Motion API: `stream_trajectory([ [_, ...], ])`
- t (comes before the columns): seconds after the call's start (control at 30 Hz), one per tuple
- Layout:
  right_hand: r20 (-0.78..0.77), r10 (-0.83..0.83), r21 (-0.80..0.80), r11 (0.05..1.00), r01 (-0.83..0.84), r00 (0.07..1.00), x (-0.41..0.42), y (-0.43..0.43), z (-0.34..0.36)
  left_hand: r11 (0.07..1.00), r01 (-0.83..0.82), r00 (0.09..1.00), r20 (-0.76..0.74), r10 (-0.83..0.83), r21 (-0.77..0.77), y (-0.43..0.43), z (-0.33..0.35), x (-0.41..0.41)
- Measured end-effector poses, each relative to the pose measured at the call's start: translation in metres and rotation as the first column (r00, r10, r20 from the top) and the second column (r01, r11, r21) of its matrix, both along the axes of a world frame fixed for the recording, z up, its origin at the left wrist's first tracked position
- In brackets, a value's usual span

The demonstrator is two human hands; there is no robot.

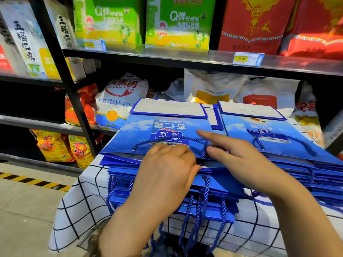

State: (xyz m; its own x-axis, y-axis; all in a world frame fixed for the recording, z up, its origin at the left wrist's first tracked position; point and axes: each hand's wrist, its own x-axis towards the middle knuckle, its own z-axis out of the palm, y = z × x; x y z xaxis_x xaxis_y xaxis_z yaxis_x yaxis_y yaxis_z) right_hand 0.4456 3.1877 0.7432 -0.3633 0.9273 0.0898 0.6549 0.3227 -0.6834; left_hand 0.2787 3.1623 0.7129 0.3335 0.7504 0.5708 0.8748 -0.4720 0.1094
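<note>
Two stacks of flat, folded blue paper gift bags with blue rope handles lie on a table under a white cloth with a black grid. My left hand (167, 164) sits at the near edge of the left stack (148, 130), fingers curled over the top bag's edge and gripping it. My right hand (235, 156) rests on the same top bag, index finger stretched out across its printed face, thumb near the rope handle (167, 139). The right stack (274, 134) lies beside it, untouched.
Black store shelving (167, 58) stands right behind the table, holding green boxes, red bags and white flour sacks (118, 101). A price tag (247, 59) hangs on the shelf edge. Tiled floor with a yellow-black stripe (33, 180) lies to the left.
</note>
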Motion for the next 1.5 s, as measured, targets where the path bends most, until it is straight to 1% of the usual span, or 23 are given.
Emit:
stream_trajectory([
  [0.07, 0.086, 0.011, 0.063, 0.998, -0.017, 0.996, -0.005, 0.004, 0.001, 1.0, 0.022, 0.998, 0.063, -0.023, 0.016, -0.002, -0.002, 0.0],
  [0.1, 0.091, -0.008, 0.091, 0.996, -0.001, 0.996, -0.008, 0.006, 0.001, 0.999, 0.021, 0.995, 0.092, -0.023, 0.025, -0.003, -0.002, -0.001],
  [0.17, 0.055, -0.081, 0.142, 0.987, 0.072, 0.995, -0.012, 0.011, -0.001, 1.0, -0.02, 0.992, 0.123, 0.019, 0.01, -0.006, -0.003, -0.001],
  [0.27, 0.011, -0.224, 0.227, 0.95, 0.216, 0.974, -0.011, 0.018, -0.002, 0.998, -0.048, 0.991, 0.12, 0.052, -0.03, -0.011, -0.005, -0.004],
  [0.33, 0.009, -0.274, 0.231, 0.936, 0.265, 0.962, -0.01, 0.022, -0.003, 0.998, -0.03, 0.992, 0.117, 0.036, -0.048, -0.013, -0.005, -0.005],
  [0.43, 0.039, -0.25, 0.213, 0.948, 0.236, 0.967, -0.011, 0.023, -0.008, 0.996, -0.013, 0.993, 0.119, 0.024, -0.093, -0.019, -0.005, -0.007],
  [0.5, 0.05, -0.278, 0.227, 0.939, 0.26, 0.959, -0.007, 0.024, -0.012, 0.99, -0.01, 0.991, 0.13, 0.029, -0.142, -0.025, -0.001, -0.01],
  [0.53, 0.075, -0.305, 0.242, 0.929, 0.28, 0.949, -0.005, 0.024, -0.011, 0.981, 0.01, 0.988, 0.156, 0.021, -0.196, -0.029, 0.002, -0.013],
  [0.63, 0.241, -0.343, 0.264, 0.923, 0.279, 0.908, -0.003, 0.025, -0.01, 0.939, 0.088, 0.93, 0.365, 0.043, -0.333, -0.038, 0.022, -0.028],
  [0.67, 0.316, -0.347, 0.263, 0.926, 0.27, 0.883, -0.006, 0.025, -0.01, 0.953, 0.031, 0.913, 0.397, 0.096, -0.3, -0.039, 0.028, -0.036],
  [0.7, 0.386, -0.362, 0.255, 0.926, 0.279, 0.848, -0.009, 0.024, -0.01, 0.969, -0.099, 0.906, 0.381, 0.182, -0.228, -0.036, 0.034, -0.045],
  [0.73, 0.433, -0.387, 0.243, 0.92, 0.307, 0.815, -0.013, 0.023, -0.009, 0.946, -0.267, 0.896, 0.315, 0.314, -0.184, -0.03, 0.037, -0.059],
  [0.77, 0.456, -0.408, 0.228, 0.913, 0.34, 0.791, -0.016, 0.022, -0.007, 0.879, -0.44, 0.86, 0.195, 0.472, -0.184, -0.02, 0.037, -0.075],
  [0.8, 0.467, -0.419, 0.212, 0.908, 0.362, 0.778, -0.018, 0.022, -0.007, 0.802, -0.558, 0.811, 0.064, 0.581, -0.211, -0.009, 0.034, -0.09],
  [0.83, 0.469, -0.424, 0.2, 0.905, 0.375, 0.775, -0.019, 0.021, -0.006, 0.747, -0.611, 0.78, -0.036, 0.625, -0.261, 0.0, 0.03, -0.102],
  [0.9, 0.438, -0.43, 0.179, 0.902, 0.393, 0.79, -0.021, 0.023, -0.006, 0.684, -0.62, 0.769, -0.128, 0.626, -0.384, 0.011, 0.018, -0.113],
  [0.93, 0.401, -0.436, 0.173, 0.9, 0.4, 0.806, -0.021, 0.024, -0.007, 0.675, -0.614, 0.77, -0.123, 0.626, -0.41, 0.011, 0.014, -0.112],
  [1.1, 0.127, -0.449, 0.191, 0.886, 0.423, 0.884, -0.018, 0.031, -0.007, 0.739, -0.606, 0.749, 0.101, 0.655, -0.294, 0.003, 0.019, -0.108],
  [1.17, 0.038, -0.447, 0.231, 0.874, 0.427, 0.894, -0.014, 0.032, 0.001, 0.765, -0.596, 0.761, 0.133, 0.635, -0.244, 0.004, 0.027, -0.113],
  [1.3, -0.159, -0.405, 0.211, 0.877, 0.431, 0.901, -0.008, 0.041, 0.018, 0.775, -0.57, 0.759, 0.188, 0.624, -0.273, 0.01, 0.038, -0.109],
  [1.4, -0.206, -0.388, 0.169, 0.89, 0.423, 0.898, -0.006, 0.045, 0.017, 0.791, -0.52, 0.758, 0.254, 0.601, -0.322, 0.012, 0.041, -0.102],
  [1.47, -0.184, -0.393, 0.185, 0.887, 0.424, 0.901, 0.0, 0.047, 0.017, 0.82, -0.459, 0.78, 0.285, 0.557, -0.343, 0.013, 0.046, -0.097],
  [1.5, -0.165, -0.403, 0.199, 0.88, 0.431, 0.9, 0.007, 0.048, 0.02, 0.833, -0.435, 0.803, 0.271, 0.53, -0.342, 0.015, 0.051, -0.092],
])
